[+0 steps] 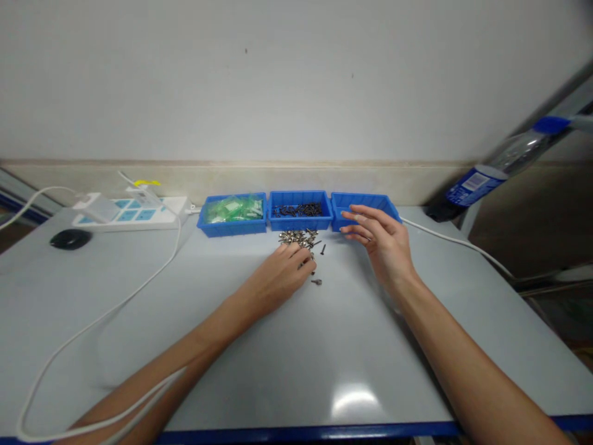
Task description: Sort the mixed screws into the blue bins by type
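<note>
Head cam: left hand (288,273) was curled over the screw pile (299,237) on the bench (361,346), but honestly couldn't tell if its grip pinched any. Right hand (383,244) had its grip loosely spread by the rightmost blue bin (364,198).

Two bare arms, with a white cable (179,373) over one.
The left hand (290,269) and right hand (382,244) were ungloved, with slim fingers (370,214), and both wrists were bare. The left forearm (210,337) and right forearm (463,352) were uncovered too, slender at the wrist and broader further back. The smooth, thin cable showed as two pale strands across the left forearm. Small light spots on the right hand's fingers were too blurred to identify.
</note>
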Tool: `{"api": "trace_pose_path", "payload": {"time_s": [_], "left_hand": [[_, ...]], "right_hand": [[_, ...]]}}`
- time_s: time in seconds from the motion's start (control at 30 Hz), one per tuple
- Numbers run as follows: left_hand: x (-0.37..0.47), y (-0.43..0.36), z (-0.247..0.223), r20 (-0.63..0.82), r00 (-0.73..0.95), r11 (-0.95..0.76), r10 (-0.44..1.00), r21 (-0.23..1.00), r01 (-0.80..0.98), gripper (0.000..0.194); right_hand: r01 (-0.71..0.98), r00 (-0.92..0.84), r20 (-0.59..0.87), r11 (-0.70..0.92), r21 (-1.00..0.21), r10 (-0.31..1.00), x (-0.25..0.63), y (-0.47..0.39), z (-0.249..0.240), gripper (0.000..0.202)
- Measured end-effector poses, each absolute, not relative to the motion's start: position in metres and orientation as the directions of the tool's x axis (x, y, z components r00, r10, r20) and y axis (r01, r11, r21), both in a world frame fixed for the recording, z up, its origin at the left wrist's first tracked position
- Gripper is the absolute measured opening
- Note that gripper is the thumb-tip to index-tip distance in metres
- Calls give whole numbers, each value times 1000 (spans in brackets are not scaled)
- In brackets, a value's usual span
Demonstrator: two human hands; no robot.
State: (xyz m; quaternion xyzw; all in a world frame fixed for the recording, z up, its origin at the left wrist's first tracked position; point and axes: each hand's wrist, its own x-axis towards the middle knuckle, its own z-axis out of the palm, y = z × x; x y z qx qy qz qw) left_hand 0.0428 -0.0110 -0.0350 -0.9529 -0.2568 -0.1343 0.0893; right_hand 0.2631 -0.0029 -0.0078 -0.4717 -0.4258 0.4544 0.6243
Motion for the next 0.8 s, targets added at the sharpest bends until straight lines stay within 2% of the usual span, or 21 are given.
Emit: {"api": "trace_pose_path", "payload": {"time_s": [0.07, 0.23, 0.43, 0.6, 0.7, 0.8], "left_hand": [[41, -10, -35, 341, 804, -855, 487, -2, 519, 13], [34, -6, -32, 471, 640, -794, 607, 346, 499, 9], [34, -7, -32, 490, 444, -661, 750, 546, 514, 12], [36, -9, -33, 488, 397, -629, 777, 593, 502, 15], [37, -9, -37, 519, 397, -653, 757, 572, 497, 16], [36, -9, -39, 540, 420, -682, 729, 522, 513, 17]], "right_hand": [[-131, 172, 121, 144, -981, 978, 264, -3, -9, 21], [61, -25, 176, 177, -982, 984, 260, -8, -10, 21], [246, -246, 189, 250, -937, 951, 252, -14, -21, 23], [299, -327, 199, 301, -905, 924, 245, -17, -27, 21], [295, -358, 168, 282, -913, 918, 241, -19, -28, 18], [240, -342, 147, 238, -941, 928, 237, -20, -29, 25]]}}
